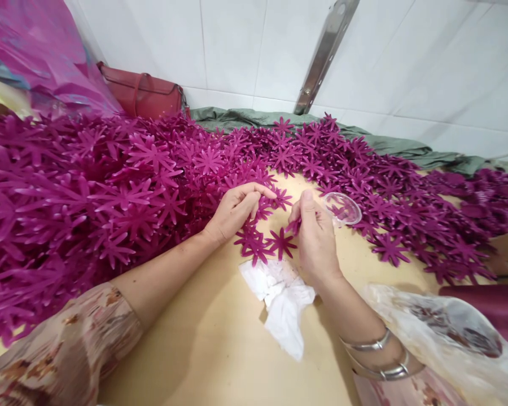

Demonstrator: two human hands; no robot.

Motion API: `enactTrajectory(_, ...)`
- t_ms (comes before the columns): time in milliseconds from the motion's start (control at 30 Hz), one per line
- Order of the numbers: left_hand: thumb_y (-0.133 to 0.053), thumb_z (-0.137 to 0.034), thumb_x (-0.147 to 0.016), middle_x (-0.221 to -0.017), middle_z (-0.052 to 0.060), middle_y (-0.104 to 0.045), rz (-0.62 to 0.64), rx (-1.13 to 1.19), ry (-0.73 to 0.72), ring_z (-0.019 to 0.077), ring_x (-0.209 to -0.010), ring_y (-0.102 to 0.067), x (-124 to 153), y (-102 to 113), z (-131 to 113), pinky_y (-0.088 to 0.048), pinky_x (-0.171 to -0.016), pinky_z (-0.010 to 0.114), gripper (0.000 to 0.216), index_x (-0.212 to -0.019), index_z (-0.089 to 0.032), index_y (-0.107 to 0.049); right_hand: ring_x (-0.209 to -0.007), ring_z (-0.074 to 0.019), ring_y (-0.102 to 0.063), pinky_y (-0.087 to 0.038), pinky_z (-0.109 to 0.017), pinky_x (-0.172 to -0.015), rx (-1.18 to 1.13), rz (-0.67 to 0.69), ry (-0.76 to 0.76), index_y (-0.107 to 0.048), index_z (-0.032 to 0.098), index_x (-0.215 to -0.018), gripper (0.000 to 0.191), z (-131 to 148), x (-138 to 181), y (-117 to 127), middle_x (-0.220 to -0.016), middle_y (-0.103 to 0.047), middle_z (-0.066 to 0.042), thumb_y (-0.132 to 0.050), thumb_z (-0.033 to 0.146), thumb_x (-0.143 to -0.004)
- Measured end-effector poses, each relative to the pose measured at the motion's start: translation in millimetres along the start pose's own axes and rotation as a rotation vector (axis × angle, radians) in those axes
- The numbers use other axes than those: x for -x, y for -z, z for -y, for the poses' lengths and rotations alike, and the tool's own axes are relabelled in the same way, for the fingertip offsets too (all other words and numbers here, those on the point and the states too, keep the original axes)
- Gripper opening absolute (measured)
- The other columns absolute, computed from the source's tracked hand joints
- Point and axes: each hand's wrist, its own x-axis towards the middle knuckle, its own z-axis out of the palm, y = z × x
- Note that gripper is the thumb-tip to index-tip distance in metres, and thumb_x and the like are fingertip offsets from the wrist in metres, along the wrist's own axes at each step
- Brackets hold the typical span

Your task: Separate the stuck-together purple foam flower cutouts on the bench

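My left hand (237, 210) is over the near edge of a large heap of purple flower pieces (122, 194). Its index finger stretches right, the tip beside a single purple flower piece (281, 197), and the other fingers curl loosely; I see nothing held in it. Closed with the thumb on top, my right hand (317, 239) pinches a purple flower piece (294, 226), mostly hidden by the fingers. Just behind that hand is a small clear round dish (342, 208) with purple showing through. Loose flower pieces (254, 245) lie between the hands on the tabletop (211, 332).
A crumpled white tissue (279, 299) lies in front of the hands. More flower pieces (389, 192) spread along the back and right. A clear plastic bag (444, 327) with dark contents is at right. Behind are a red handbag (141, 93), green cloth (245, 117) and tiled wall.
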Motion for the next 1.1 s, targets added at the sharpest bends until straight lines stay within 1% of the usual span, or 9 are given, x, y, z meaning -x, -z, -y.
enactTrajectory(167, -0.054, -0.039, -0.102, -0.073, -0.001, -0.063, 0.014, -0.093, -0.076, 0.0125, -0.067, -0.057, 2.2, -4.2, -1.7, -0.046, -0.068, 0.024, 0.030, -0.103, -0.017, -0.074, -0.060, -0.0153, -0.041, -0.036, -0.031, -0.061, 0.127, 0.094, -0.025, -0.041, 0.024, -0.065, 0.060, -0.2, 1.2, -0.1, -0.062, -0.041, 0.003, -0.029, 0.068, -0.104)
enactTrajectory(267, -0.054, -0.039, -0.102, -0.084, 0.002, -0.069, -0.019, -0.106, -0.120, 0.0139, -0.081, -0.065, 2.3, -5.6, -0.6, -0.051, -0.081, 0.025, 0.028, -0.107, -0.017, -0.072, -0.069, -0.0154, -0.046, -0.039, -0.030, -0.067, 0.117, 0.114, -0.010, -0.045, 0.025, -0.076, 0.045, 0.3, 1.4, 0.5, -0.072, -0.045, 0.003, -0.042, 0.060, -0.103)
enactTrajectory(400, -0.056, -0.040, -0.102, -0.096, 0.004, -0.074, -0.054, -0.134, -0.157, 0.0149, -0.089, -0.070, 3.0, -7.0, 0.6, -0.055, -0.085, 0.026, 0.028, -0.116, -0.018, -0.068, -0.070, -0.0148, -0.046, -0.040, -0.029, -0.069, 0.050, 0.197, -0.020, -0.047, 0.027, -0.097, 0.012, 3.6, 5.1, -0.2, -0.080, -0.047, 0.005, -0.051, 0.038, -0.100)
enactTrajectory(433, -0.056, -0.040, -0.102, -0.100, 0.005, -0.075, -0.062, -0.139, -0.166, 0.0151, -0.091, -0.071, 3.1, -7.5, 0.5, -0.056, -0.086, 0.026, 0.029, -0.117, -0.019, -0.067, -0.072, -0.0149, -0.047, -0.041, -0.029, -0.070, 0.054, 0.206, -0.004, -0.047, 0.027, -0.102, 0.008, 3.7, 5.7, -1.0, -0.083, -0.049, 0.004, -0.053, 0.030, -0.097)
enactTrajectory(500, -0.057, -0.040, -0.102, -0.105, 0.006, -0.075, -0.075, -0.140, -0.185, 0.0156, -0.095, -0.072, 3.2, -8.6, -0.5, -0.057, -0.088, 0.027, 0.029, -0.119, -0.019, -0.066, -0.079, -0.0155, -0.050, -0.042, -0.029, -0.074, 0.093, 0.196, 0.052, -0.046, 0.026, -0.105, 0.016, 2.0, 5.8, -2.9, -0.091, -0.051, 0.002, -0.053, 0.020, -0.092)
enactTrajectory(633, -0.057, -0.039, -0.102, -0.110, 0.007, -0.076, -0.115, -0.147, -0.216, 0.0150, -0.096, -0.073, 4.2, -10.5, -3.6, -0.058, -0.091, 0.027, 0.028, -0.119, -0.018, -0.066, -0.086, -0.0170, -0.051, -0.041, -0.032, -0.082, 0.175, 0.134, 0.157, -0.048, 0.024, -0.097, 0.003, -4.8, 1.9, -4.9, -0.092, -0.052, 0.000, -0.046, 0.024, -0.099)
enactTrajectory(733, -0.056, -0.038, -0.103, -0.110, 0.007, -0.076, -0.120, -0.144, -0.228, 0.0147, -0.094, -0.074, 5.2, -10.7, -4.1, -0.058, -0.090, 0.027, 0.027, -0.118, -0.018, -0.066, -0.079, -0.0165, -0.049, -0.040, -0.032, -0.078, 0.179, 0.134, 0.141, -0.048, 0.024, -0.090, 0.016, -8.7, -1.2, -3.8, -0.083, -0.049, 0.002, -0.046, 0.033, -0.103)
enactTrajectory(900, -0.057, -0.036, -0.102, -0.116, 0.009, -0.074, -0.048, -0.201, -0.194, 0.0176, -0.103, -0.072, 4.3, -10.3, -0.4, -0.057, -0.096, 0.030, 0.027, -0.120, -0.018, -0.066, -0.071, -0.0157, -0.044, -0.038, -0.029, -0.067, 0.060, 0.119, -0.022, -0.047, 0.025, -0.081, 0.029, -11.9, -3.5, -1.7, -0.074, -0.044, 0.004, -0.047, 0.041, -0.104)
enactTrajectory(1100, -0.068, -0.031, -0.094, -0.108, 0.006, -0.074, 0.002, -0.157, -0.120, 0.0158, -0.097, -0.071, 1.4, -11.7, 5.7, -0.057, -0.090, 0.027, 0.028, -0.119, -0.018, -0.065, -0.073, -0.0156, -0.045, -0.040, -0.030, -0.071, 0.029, 0.142, 0.021, -0.047, 0.024, -0.077, 0.033, -10.3, -2.6, -3.0, -0.076, -0.047, 0.003, -0.046, 0.043, -0.105)
